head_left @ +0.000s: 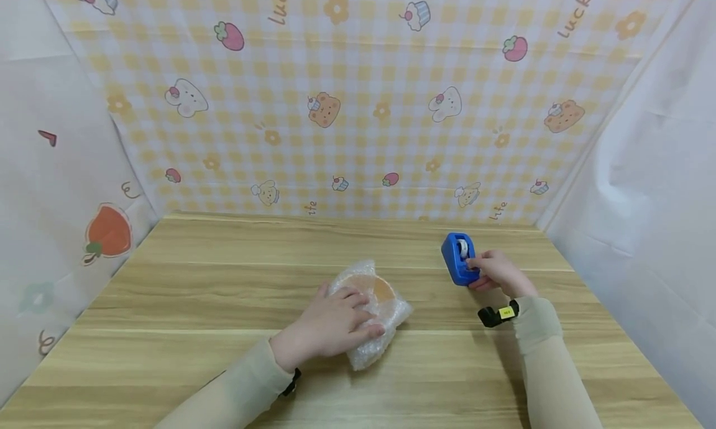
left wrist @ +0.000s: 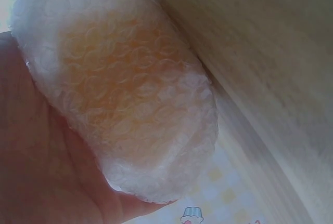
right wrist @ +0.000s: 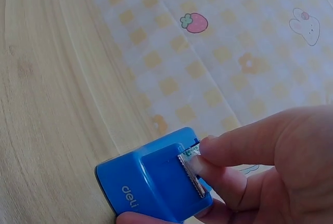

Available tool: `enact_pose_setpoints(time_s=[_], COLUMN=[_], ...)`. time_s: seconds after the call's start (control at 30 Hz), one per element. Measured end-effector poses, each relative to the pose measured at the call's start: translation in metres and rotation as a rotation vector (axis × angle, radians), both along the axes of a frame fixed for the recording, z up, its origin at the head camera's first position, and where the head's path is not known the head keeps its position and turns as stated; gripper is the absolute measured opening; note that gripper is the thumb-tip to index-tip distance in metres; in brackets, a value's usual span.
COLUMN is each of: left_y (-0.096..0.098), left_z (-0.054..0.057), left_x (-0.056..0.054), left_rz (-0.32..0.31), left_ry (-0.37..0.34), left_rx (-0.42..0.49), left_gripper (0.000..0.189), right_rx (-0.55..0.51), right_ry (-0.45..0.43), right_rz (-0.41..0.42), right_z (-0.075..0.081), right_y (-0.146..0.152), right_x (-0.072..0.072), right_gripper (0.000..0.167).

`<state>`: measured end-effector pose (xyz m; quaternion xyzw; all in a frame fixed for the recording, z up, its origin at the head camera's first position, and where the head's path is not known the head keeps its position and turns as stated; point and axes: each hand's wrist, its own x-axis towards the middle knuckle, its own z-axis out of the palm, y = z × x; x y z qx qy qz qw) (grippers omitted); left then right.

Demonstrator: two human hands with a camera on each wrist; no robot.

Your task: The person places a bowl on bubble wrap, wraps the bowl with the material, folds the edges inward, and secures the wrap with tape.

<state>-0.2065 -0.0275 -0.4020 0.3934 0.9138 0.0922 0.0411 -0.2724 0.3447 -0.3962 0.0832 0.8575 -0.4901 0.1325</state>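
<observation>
My left hand [head_left: 330, 320] rests on a bubble-wrapped package [head_left: 366, 357], its fingertips on the upper face. A round, orange-rimmed thing [head_left: 385, 289] shows through the wrap; its kind is unclear. In the left wrist view, the palm lies against the bubble wrap [left wrist: 125, 89]. Farther right, my right hand [head_left: 498, 273] is at a blue tape dispenser [head_left: 454, 264] with a pale tape roll [head_left: 462, 249]. The right wrist view shows thumb and forefinger pinching the tape end [right wrist: 192, 154], whitish with green marks, beside the toothed cutter [right wrist: 193, 178]. Another finger touches the dispenser's lower side.
Both things are on a wood-grain table [head_left: 235, 273]. Behind it hangs a yellow checked cloth [head_left: 358, 149] with cartoon prints. White cloths close off the left [head_left: 61, 168] and right [head_left: 660, 199] sides. Each wrist carries a black strap.
</observation>
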Motion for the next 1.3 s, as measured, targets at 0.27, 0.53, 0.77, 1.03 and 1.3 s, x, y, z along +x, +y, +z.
enact_pose_setpoints(time_s=[0.27,0.53,0.77,1.03,1.3], left_y=[-0.002,-0.005,-0.006,-0.005,-0.003], left_z=[0.002,0.003,0.002,0.002,0.004], left_x=[0.0,-0.002,0.0,0.004,0.005], left_rz=[0.004,0.005,0.011,0.021,0.01], left_ry=[-0.02,-0.018,-0.008,-0.02,-0.012], left_rx=[0.008,0.011,0.004,-0.004,0.004], left_gripper=[0.069,0.068,0.069,0.067,0.064], right_rx=[-0.03,-0.105,-0.152,-0.2,-0.247], right_ry=[-0.01,-0.011,-0.019,0.004,0.069], right_rz=[0.005,0.019,0.018,0.004,-0.012], right_z=[0.003,0.003,0.001,-0.005,-0.008], right_y=[-0.001,0.001,0.002,0.004,0.007], right_x=[0.0,-0.002,0.0,0.012,0.02], right_gripper=[0.046,0.051,0.059,0.057,0.032])
